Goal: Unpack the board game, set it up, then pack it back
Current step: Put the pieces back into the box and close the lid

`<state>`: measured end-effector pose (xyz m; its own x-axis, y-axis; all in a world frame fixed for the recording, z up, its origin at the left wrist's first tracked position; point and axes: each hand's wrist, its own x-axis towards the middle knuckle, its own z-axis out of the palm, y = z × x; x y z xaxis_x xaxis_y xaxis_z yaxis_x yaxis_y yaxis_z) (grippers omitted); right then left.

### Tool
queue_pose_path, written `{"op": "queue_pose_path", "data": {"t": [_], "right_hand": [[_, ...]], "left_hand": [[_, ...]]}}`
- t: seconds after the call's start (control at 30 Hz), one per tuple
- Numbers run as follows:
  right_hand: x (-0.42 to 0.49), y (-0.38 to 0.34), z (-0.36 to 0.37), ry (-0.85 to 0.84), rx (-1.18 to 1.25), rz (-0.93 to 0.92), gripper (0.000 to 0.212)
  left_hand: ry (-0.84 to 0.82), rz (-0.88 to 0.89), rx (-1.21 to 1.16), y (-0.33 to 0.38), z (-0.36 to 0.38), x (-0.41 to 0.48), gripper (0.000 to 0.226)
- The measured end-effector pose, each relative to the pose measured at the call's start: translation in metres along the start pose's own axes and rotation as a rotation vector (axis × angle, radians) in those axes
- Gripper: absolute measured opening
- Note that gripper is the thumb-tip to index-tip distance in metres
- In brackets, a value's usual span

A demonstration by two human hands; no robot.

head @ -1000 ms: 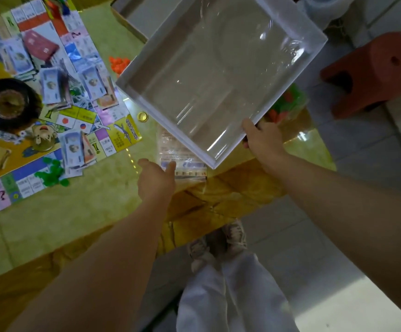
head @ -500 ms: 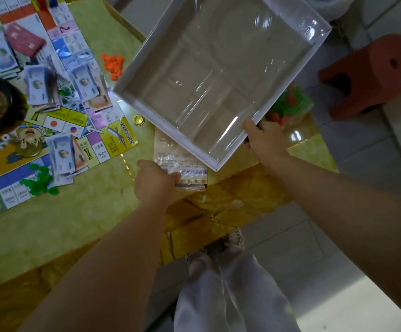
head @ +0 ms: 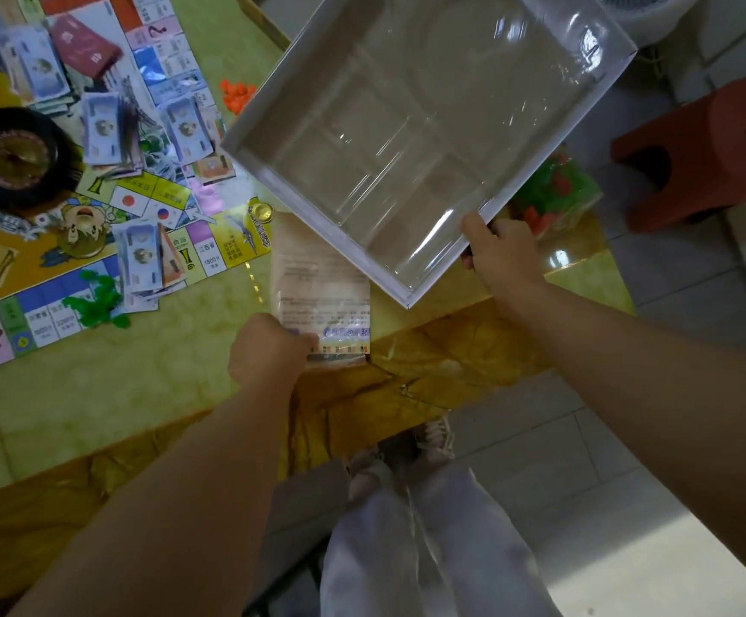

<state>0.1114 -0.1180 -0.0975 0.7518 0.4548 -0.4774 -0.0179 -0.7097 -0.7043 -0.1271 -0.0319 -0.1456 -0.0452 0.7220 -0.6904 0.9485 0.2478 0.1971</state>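
My right hand [head: 500, 253] grips the near corner of a white game box [head: 273, 169] that holds a clear plastic insert and hangs tilted above the table. My left hand [head: 268, 351] pinches the near edge of a plastic-wrapped printed packet [head: 322, 282] lying flat on the table under the box's corner. The game board [head: 211, 251] lies spread at the left, strewn with paper money [head: 99, 126], a black roulette wheel [head: 10, 155], a red card deck [head: 84, 46], and green pieces [head: 95, 300].
Orange pieces [head: 237, 93] and a gold coin [head: 260, 212] lie by the board. A bag of red and green pieces [head: 554, 193] sits at the table's right edge. A red stool [head: 718, 149] stands on the tiled floor. The table edge runs just before my legs.
My left hand has closed its fingers on the packet's near edge. The box in my right hand has stayed raised, shifting only slightly.
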Motion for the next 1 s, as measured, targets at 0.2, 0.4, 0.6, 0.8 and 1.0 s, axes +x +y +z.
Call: {"op": "queue_pose_path", "data": {"t": [0.2,0.4,0.6,0.8,1.0], "right_hand": [[-0.037,-0.002,0.016,-0.085,-0.024,0.004,0.036],[-0.069,0.013,0.032,-0.111,-0.045,0.005,0.036],[-0.087,0.023,0.032,-0.100,-0.061,0.002,0.036],[-0.111,0.022,0.031,-0.098,-0.030,0.029,0.037],[-0.133,0.035,0.030,-0.078,-0.015,0.066,0.048]], "left_hand": [[0.007,-0.154,-0.020,-0.077,-0.022,-0.028,0.037],[0.029,-0.176,-0.059,-0.110,-0.021,-0.045,0.036],[0.162,-0.225,-0.179,-0.116,-0.029,-0.061,0.071],[0.236,-0.174,-0.247,-0.119,-0.040,-0.071,0.075],[0.178,0.071,-0.534,-0.103,-0.041,-0.088,0.031]]}}
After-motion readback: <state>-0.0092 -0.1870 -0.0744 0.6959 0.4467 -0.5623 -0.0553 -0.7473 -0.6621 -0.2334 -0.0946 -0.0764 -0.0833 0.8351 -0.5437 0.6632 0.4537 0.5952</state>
